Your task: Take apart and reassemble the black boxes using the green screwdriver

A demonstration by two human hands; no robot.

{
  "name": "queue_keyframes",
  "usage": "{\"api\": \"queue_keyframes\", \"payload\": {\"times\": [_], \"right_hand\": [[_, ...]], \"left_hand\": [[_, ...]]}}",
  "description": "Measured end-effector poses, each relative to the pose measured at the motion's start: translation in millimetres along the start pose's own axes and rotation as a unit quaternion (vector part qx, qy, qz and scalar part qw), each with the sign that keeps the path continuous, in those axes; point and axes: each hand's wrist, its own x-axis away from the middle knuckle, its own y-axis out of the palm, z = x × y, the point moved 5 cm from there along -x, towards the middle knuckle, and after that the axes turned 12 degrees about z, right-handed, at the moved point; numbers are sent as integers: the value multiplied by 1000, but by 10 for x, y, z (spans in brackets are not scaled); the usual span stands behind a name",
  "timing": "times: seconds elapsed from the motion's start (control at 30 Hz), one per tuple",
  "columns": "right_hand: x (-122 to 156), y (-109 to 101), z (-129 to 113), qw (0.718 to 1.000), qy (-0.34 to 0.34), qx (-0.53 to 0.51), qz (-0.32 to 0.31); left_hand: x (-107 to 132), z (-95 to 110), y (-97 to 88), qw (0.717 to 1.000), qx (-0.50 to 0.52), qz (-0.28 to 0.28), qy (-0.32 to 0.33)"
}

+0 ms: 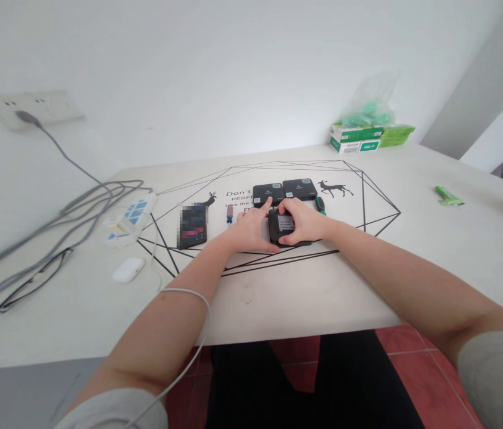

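On the white desk (314, 298), the black box (275, 223) lies at three o'clock from the spread left hand (252, 230); the nearer right hand (303, 220) pinches it; long axis unclear.

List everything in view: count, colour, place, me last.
Wall: one, white, behind
Wall socket: one, white, upper left
Cable: count unclear, grey, left
Glasses: one pair, dark, front left
Small case: one, white, front left
Plastic case: one, white-blue, left
Phone: one, dark, mid-left
Screwdriver: one, red-blue, beside phone
Boxes: three, black, centre
Tool handle: one, green-black, beside boxes
Cartons: several, green-white, back right
Bag: one, clear-green, atop cartons
Wrapper: one, green, right
Cord: one, white, lower left
Desk: one, white, centre
Floor: one, red, below
Trousers: one pair, black, below desk
Sleeves: two, grey, lower corners
Hands: two, bare, at nearest box
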Motion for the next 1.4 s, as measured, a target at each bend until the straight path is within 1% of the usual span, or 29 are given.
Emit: {"api": "queue_keyframes", "payload": {"times": [0.13,0.23,0.3,0.33,0.4,0.43,0.5,0.57,0.6,0.67,0.8,0.93,1.03,1.1,1.17,1.23,1.3,1.4], "right_hand": [[-29,-84,70,998,19,-46,48],[-63,-116,172,984,62,-142,89],[-82,-128,237,954,116,-249,119],[-88,-128,258,932,148,-308,126],[-91,-114,260,880,208,-411,115],[-90,-108,238,857,229,-450,99],[-84,-115,190,823,257,-501,78],[-76,-138,163,801,271,-529,78],[-72,-147,159,794,274,-536,81],[-64,-146,155,791,272,-543,74],[-43,-100,136,800,240,-549,31],[-21,-57,103,797,189,-574,-4],[-7,-37,99,798,165,-579,-18],[-2,-32,119,797,166,-581,-14],[-3,-31,147,792,172,-585,-5],[-6,-30,169,789,176,-588,2],[-11,-30,180,793,175,-584,7],[-24,-30,172,813,160,-559,7]], "left_hand": [[7,24,-15,1000,9,8,-1],[14,35,-16,1000,-6,12,8],[25,61,-16,998,-39,11,44],[31,76,-16,996,-57,11,67],[42,98,-18,991,-84,12,103],[43,99,-21,990,-92,14,109],[36,85,-26,989,-103,17,104],[25,57,-32,989,-114,21,88],[19,40,-35,989,-121,24,80],[9,2,-39,988,-135,29,68],[3,-59,-42,986,-153,31,63],[17,-27,-75,987,-134,37,83],[31,64,-133,987,-81,58,125],[33,125,-169,985,-21,77,154],[21,155,-187,980,43,97,169],[-4,140,-175,979,82,111,151],[-28,102,-139,983,85,116,111],[-28,90,-111,987,94,114,60]]}}
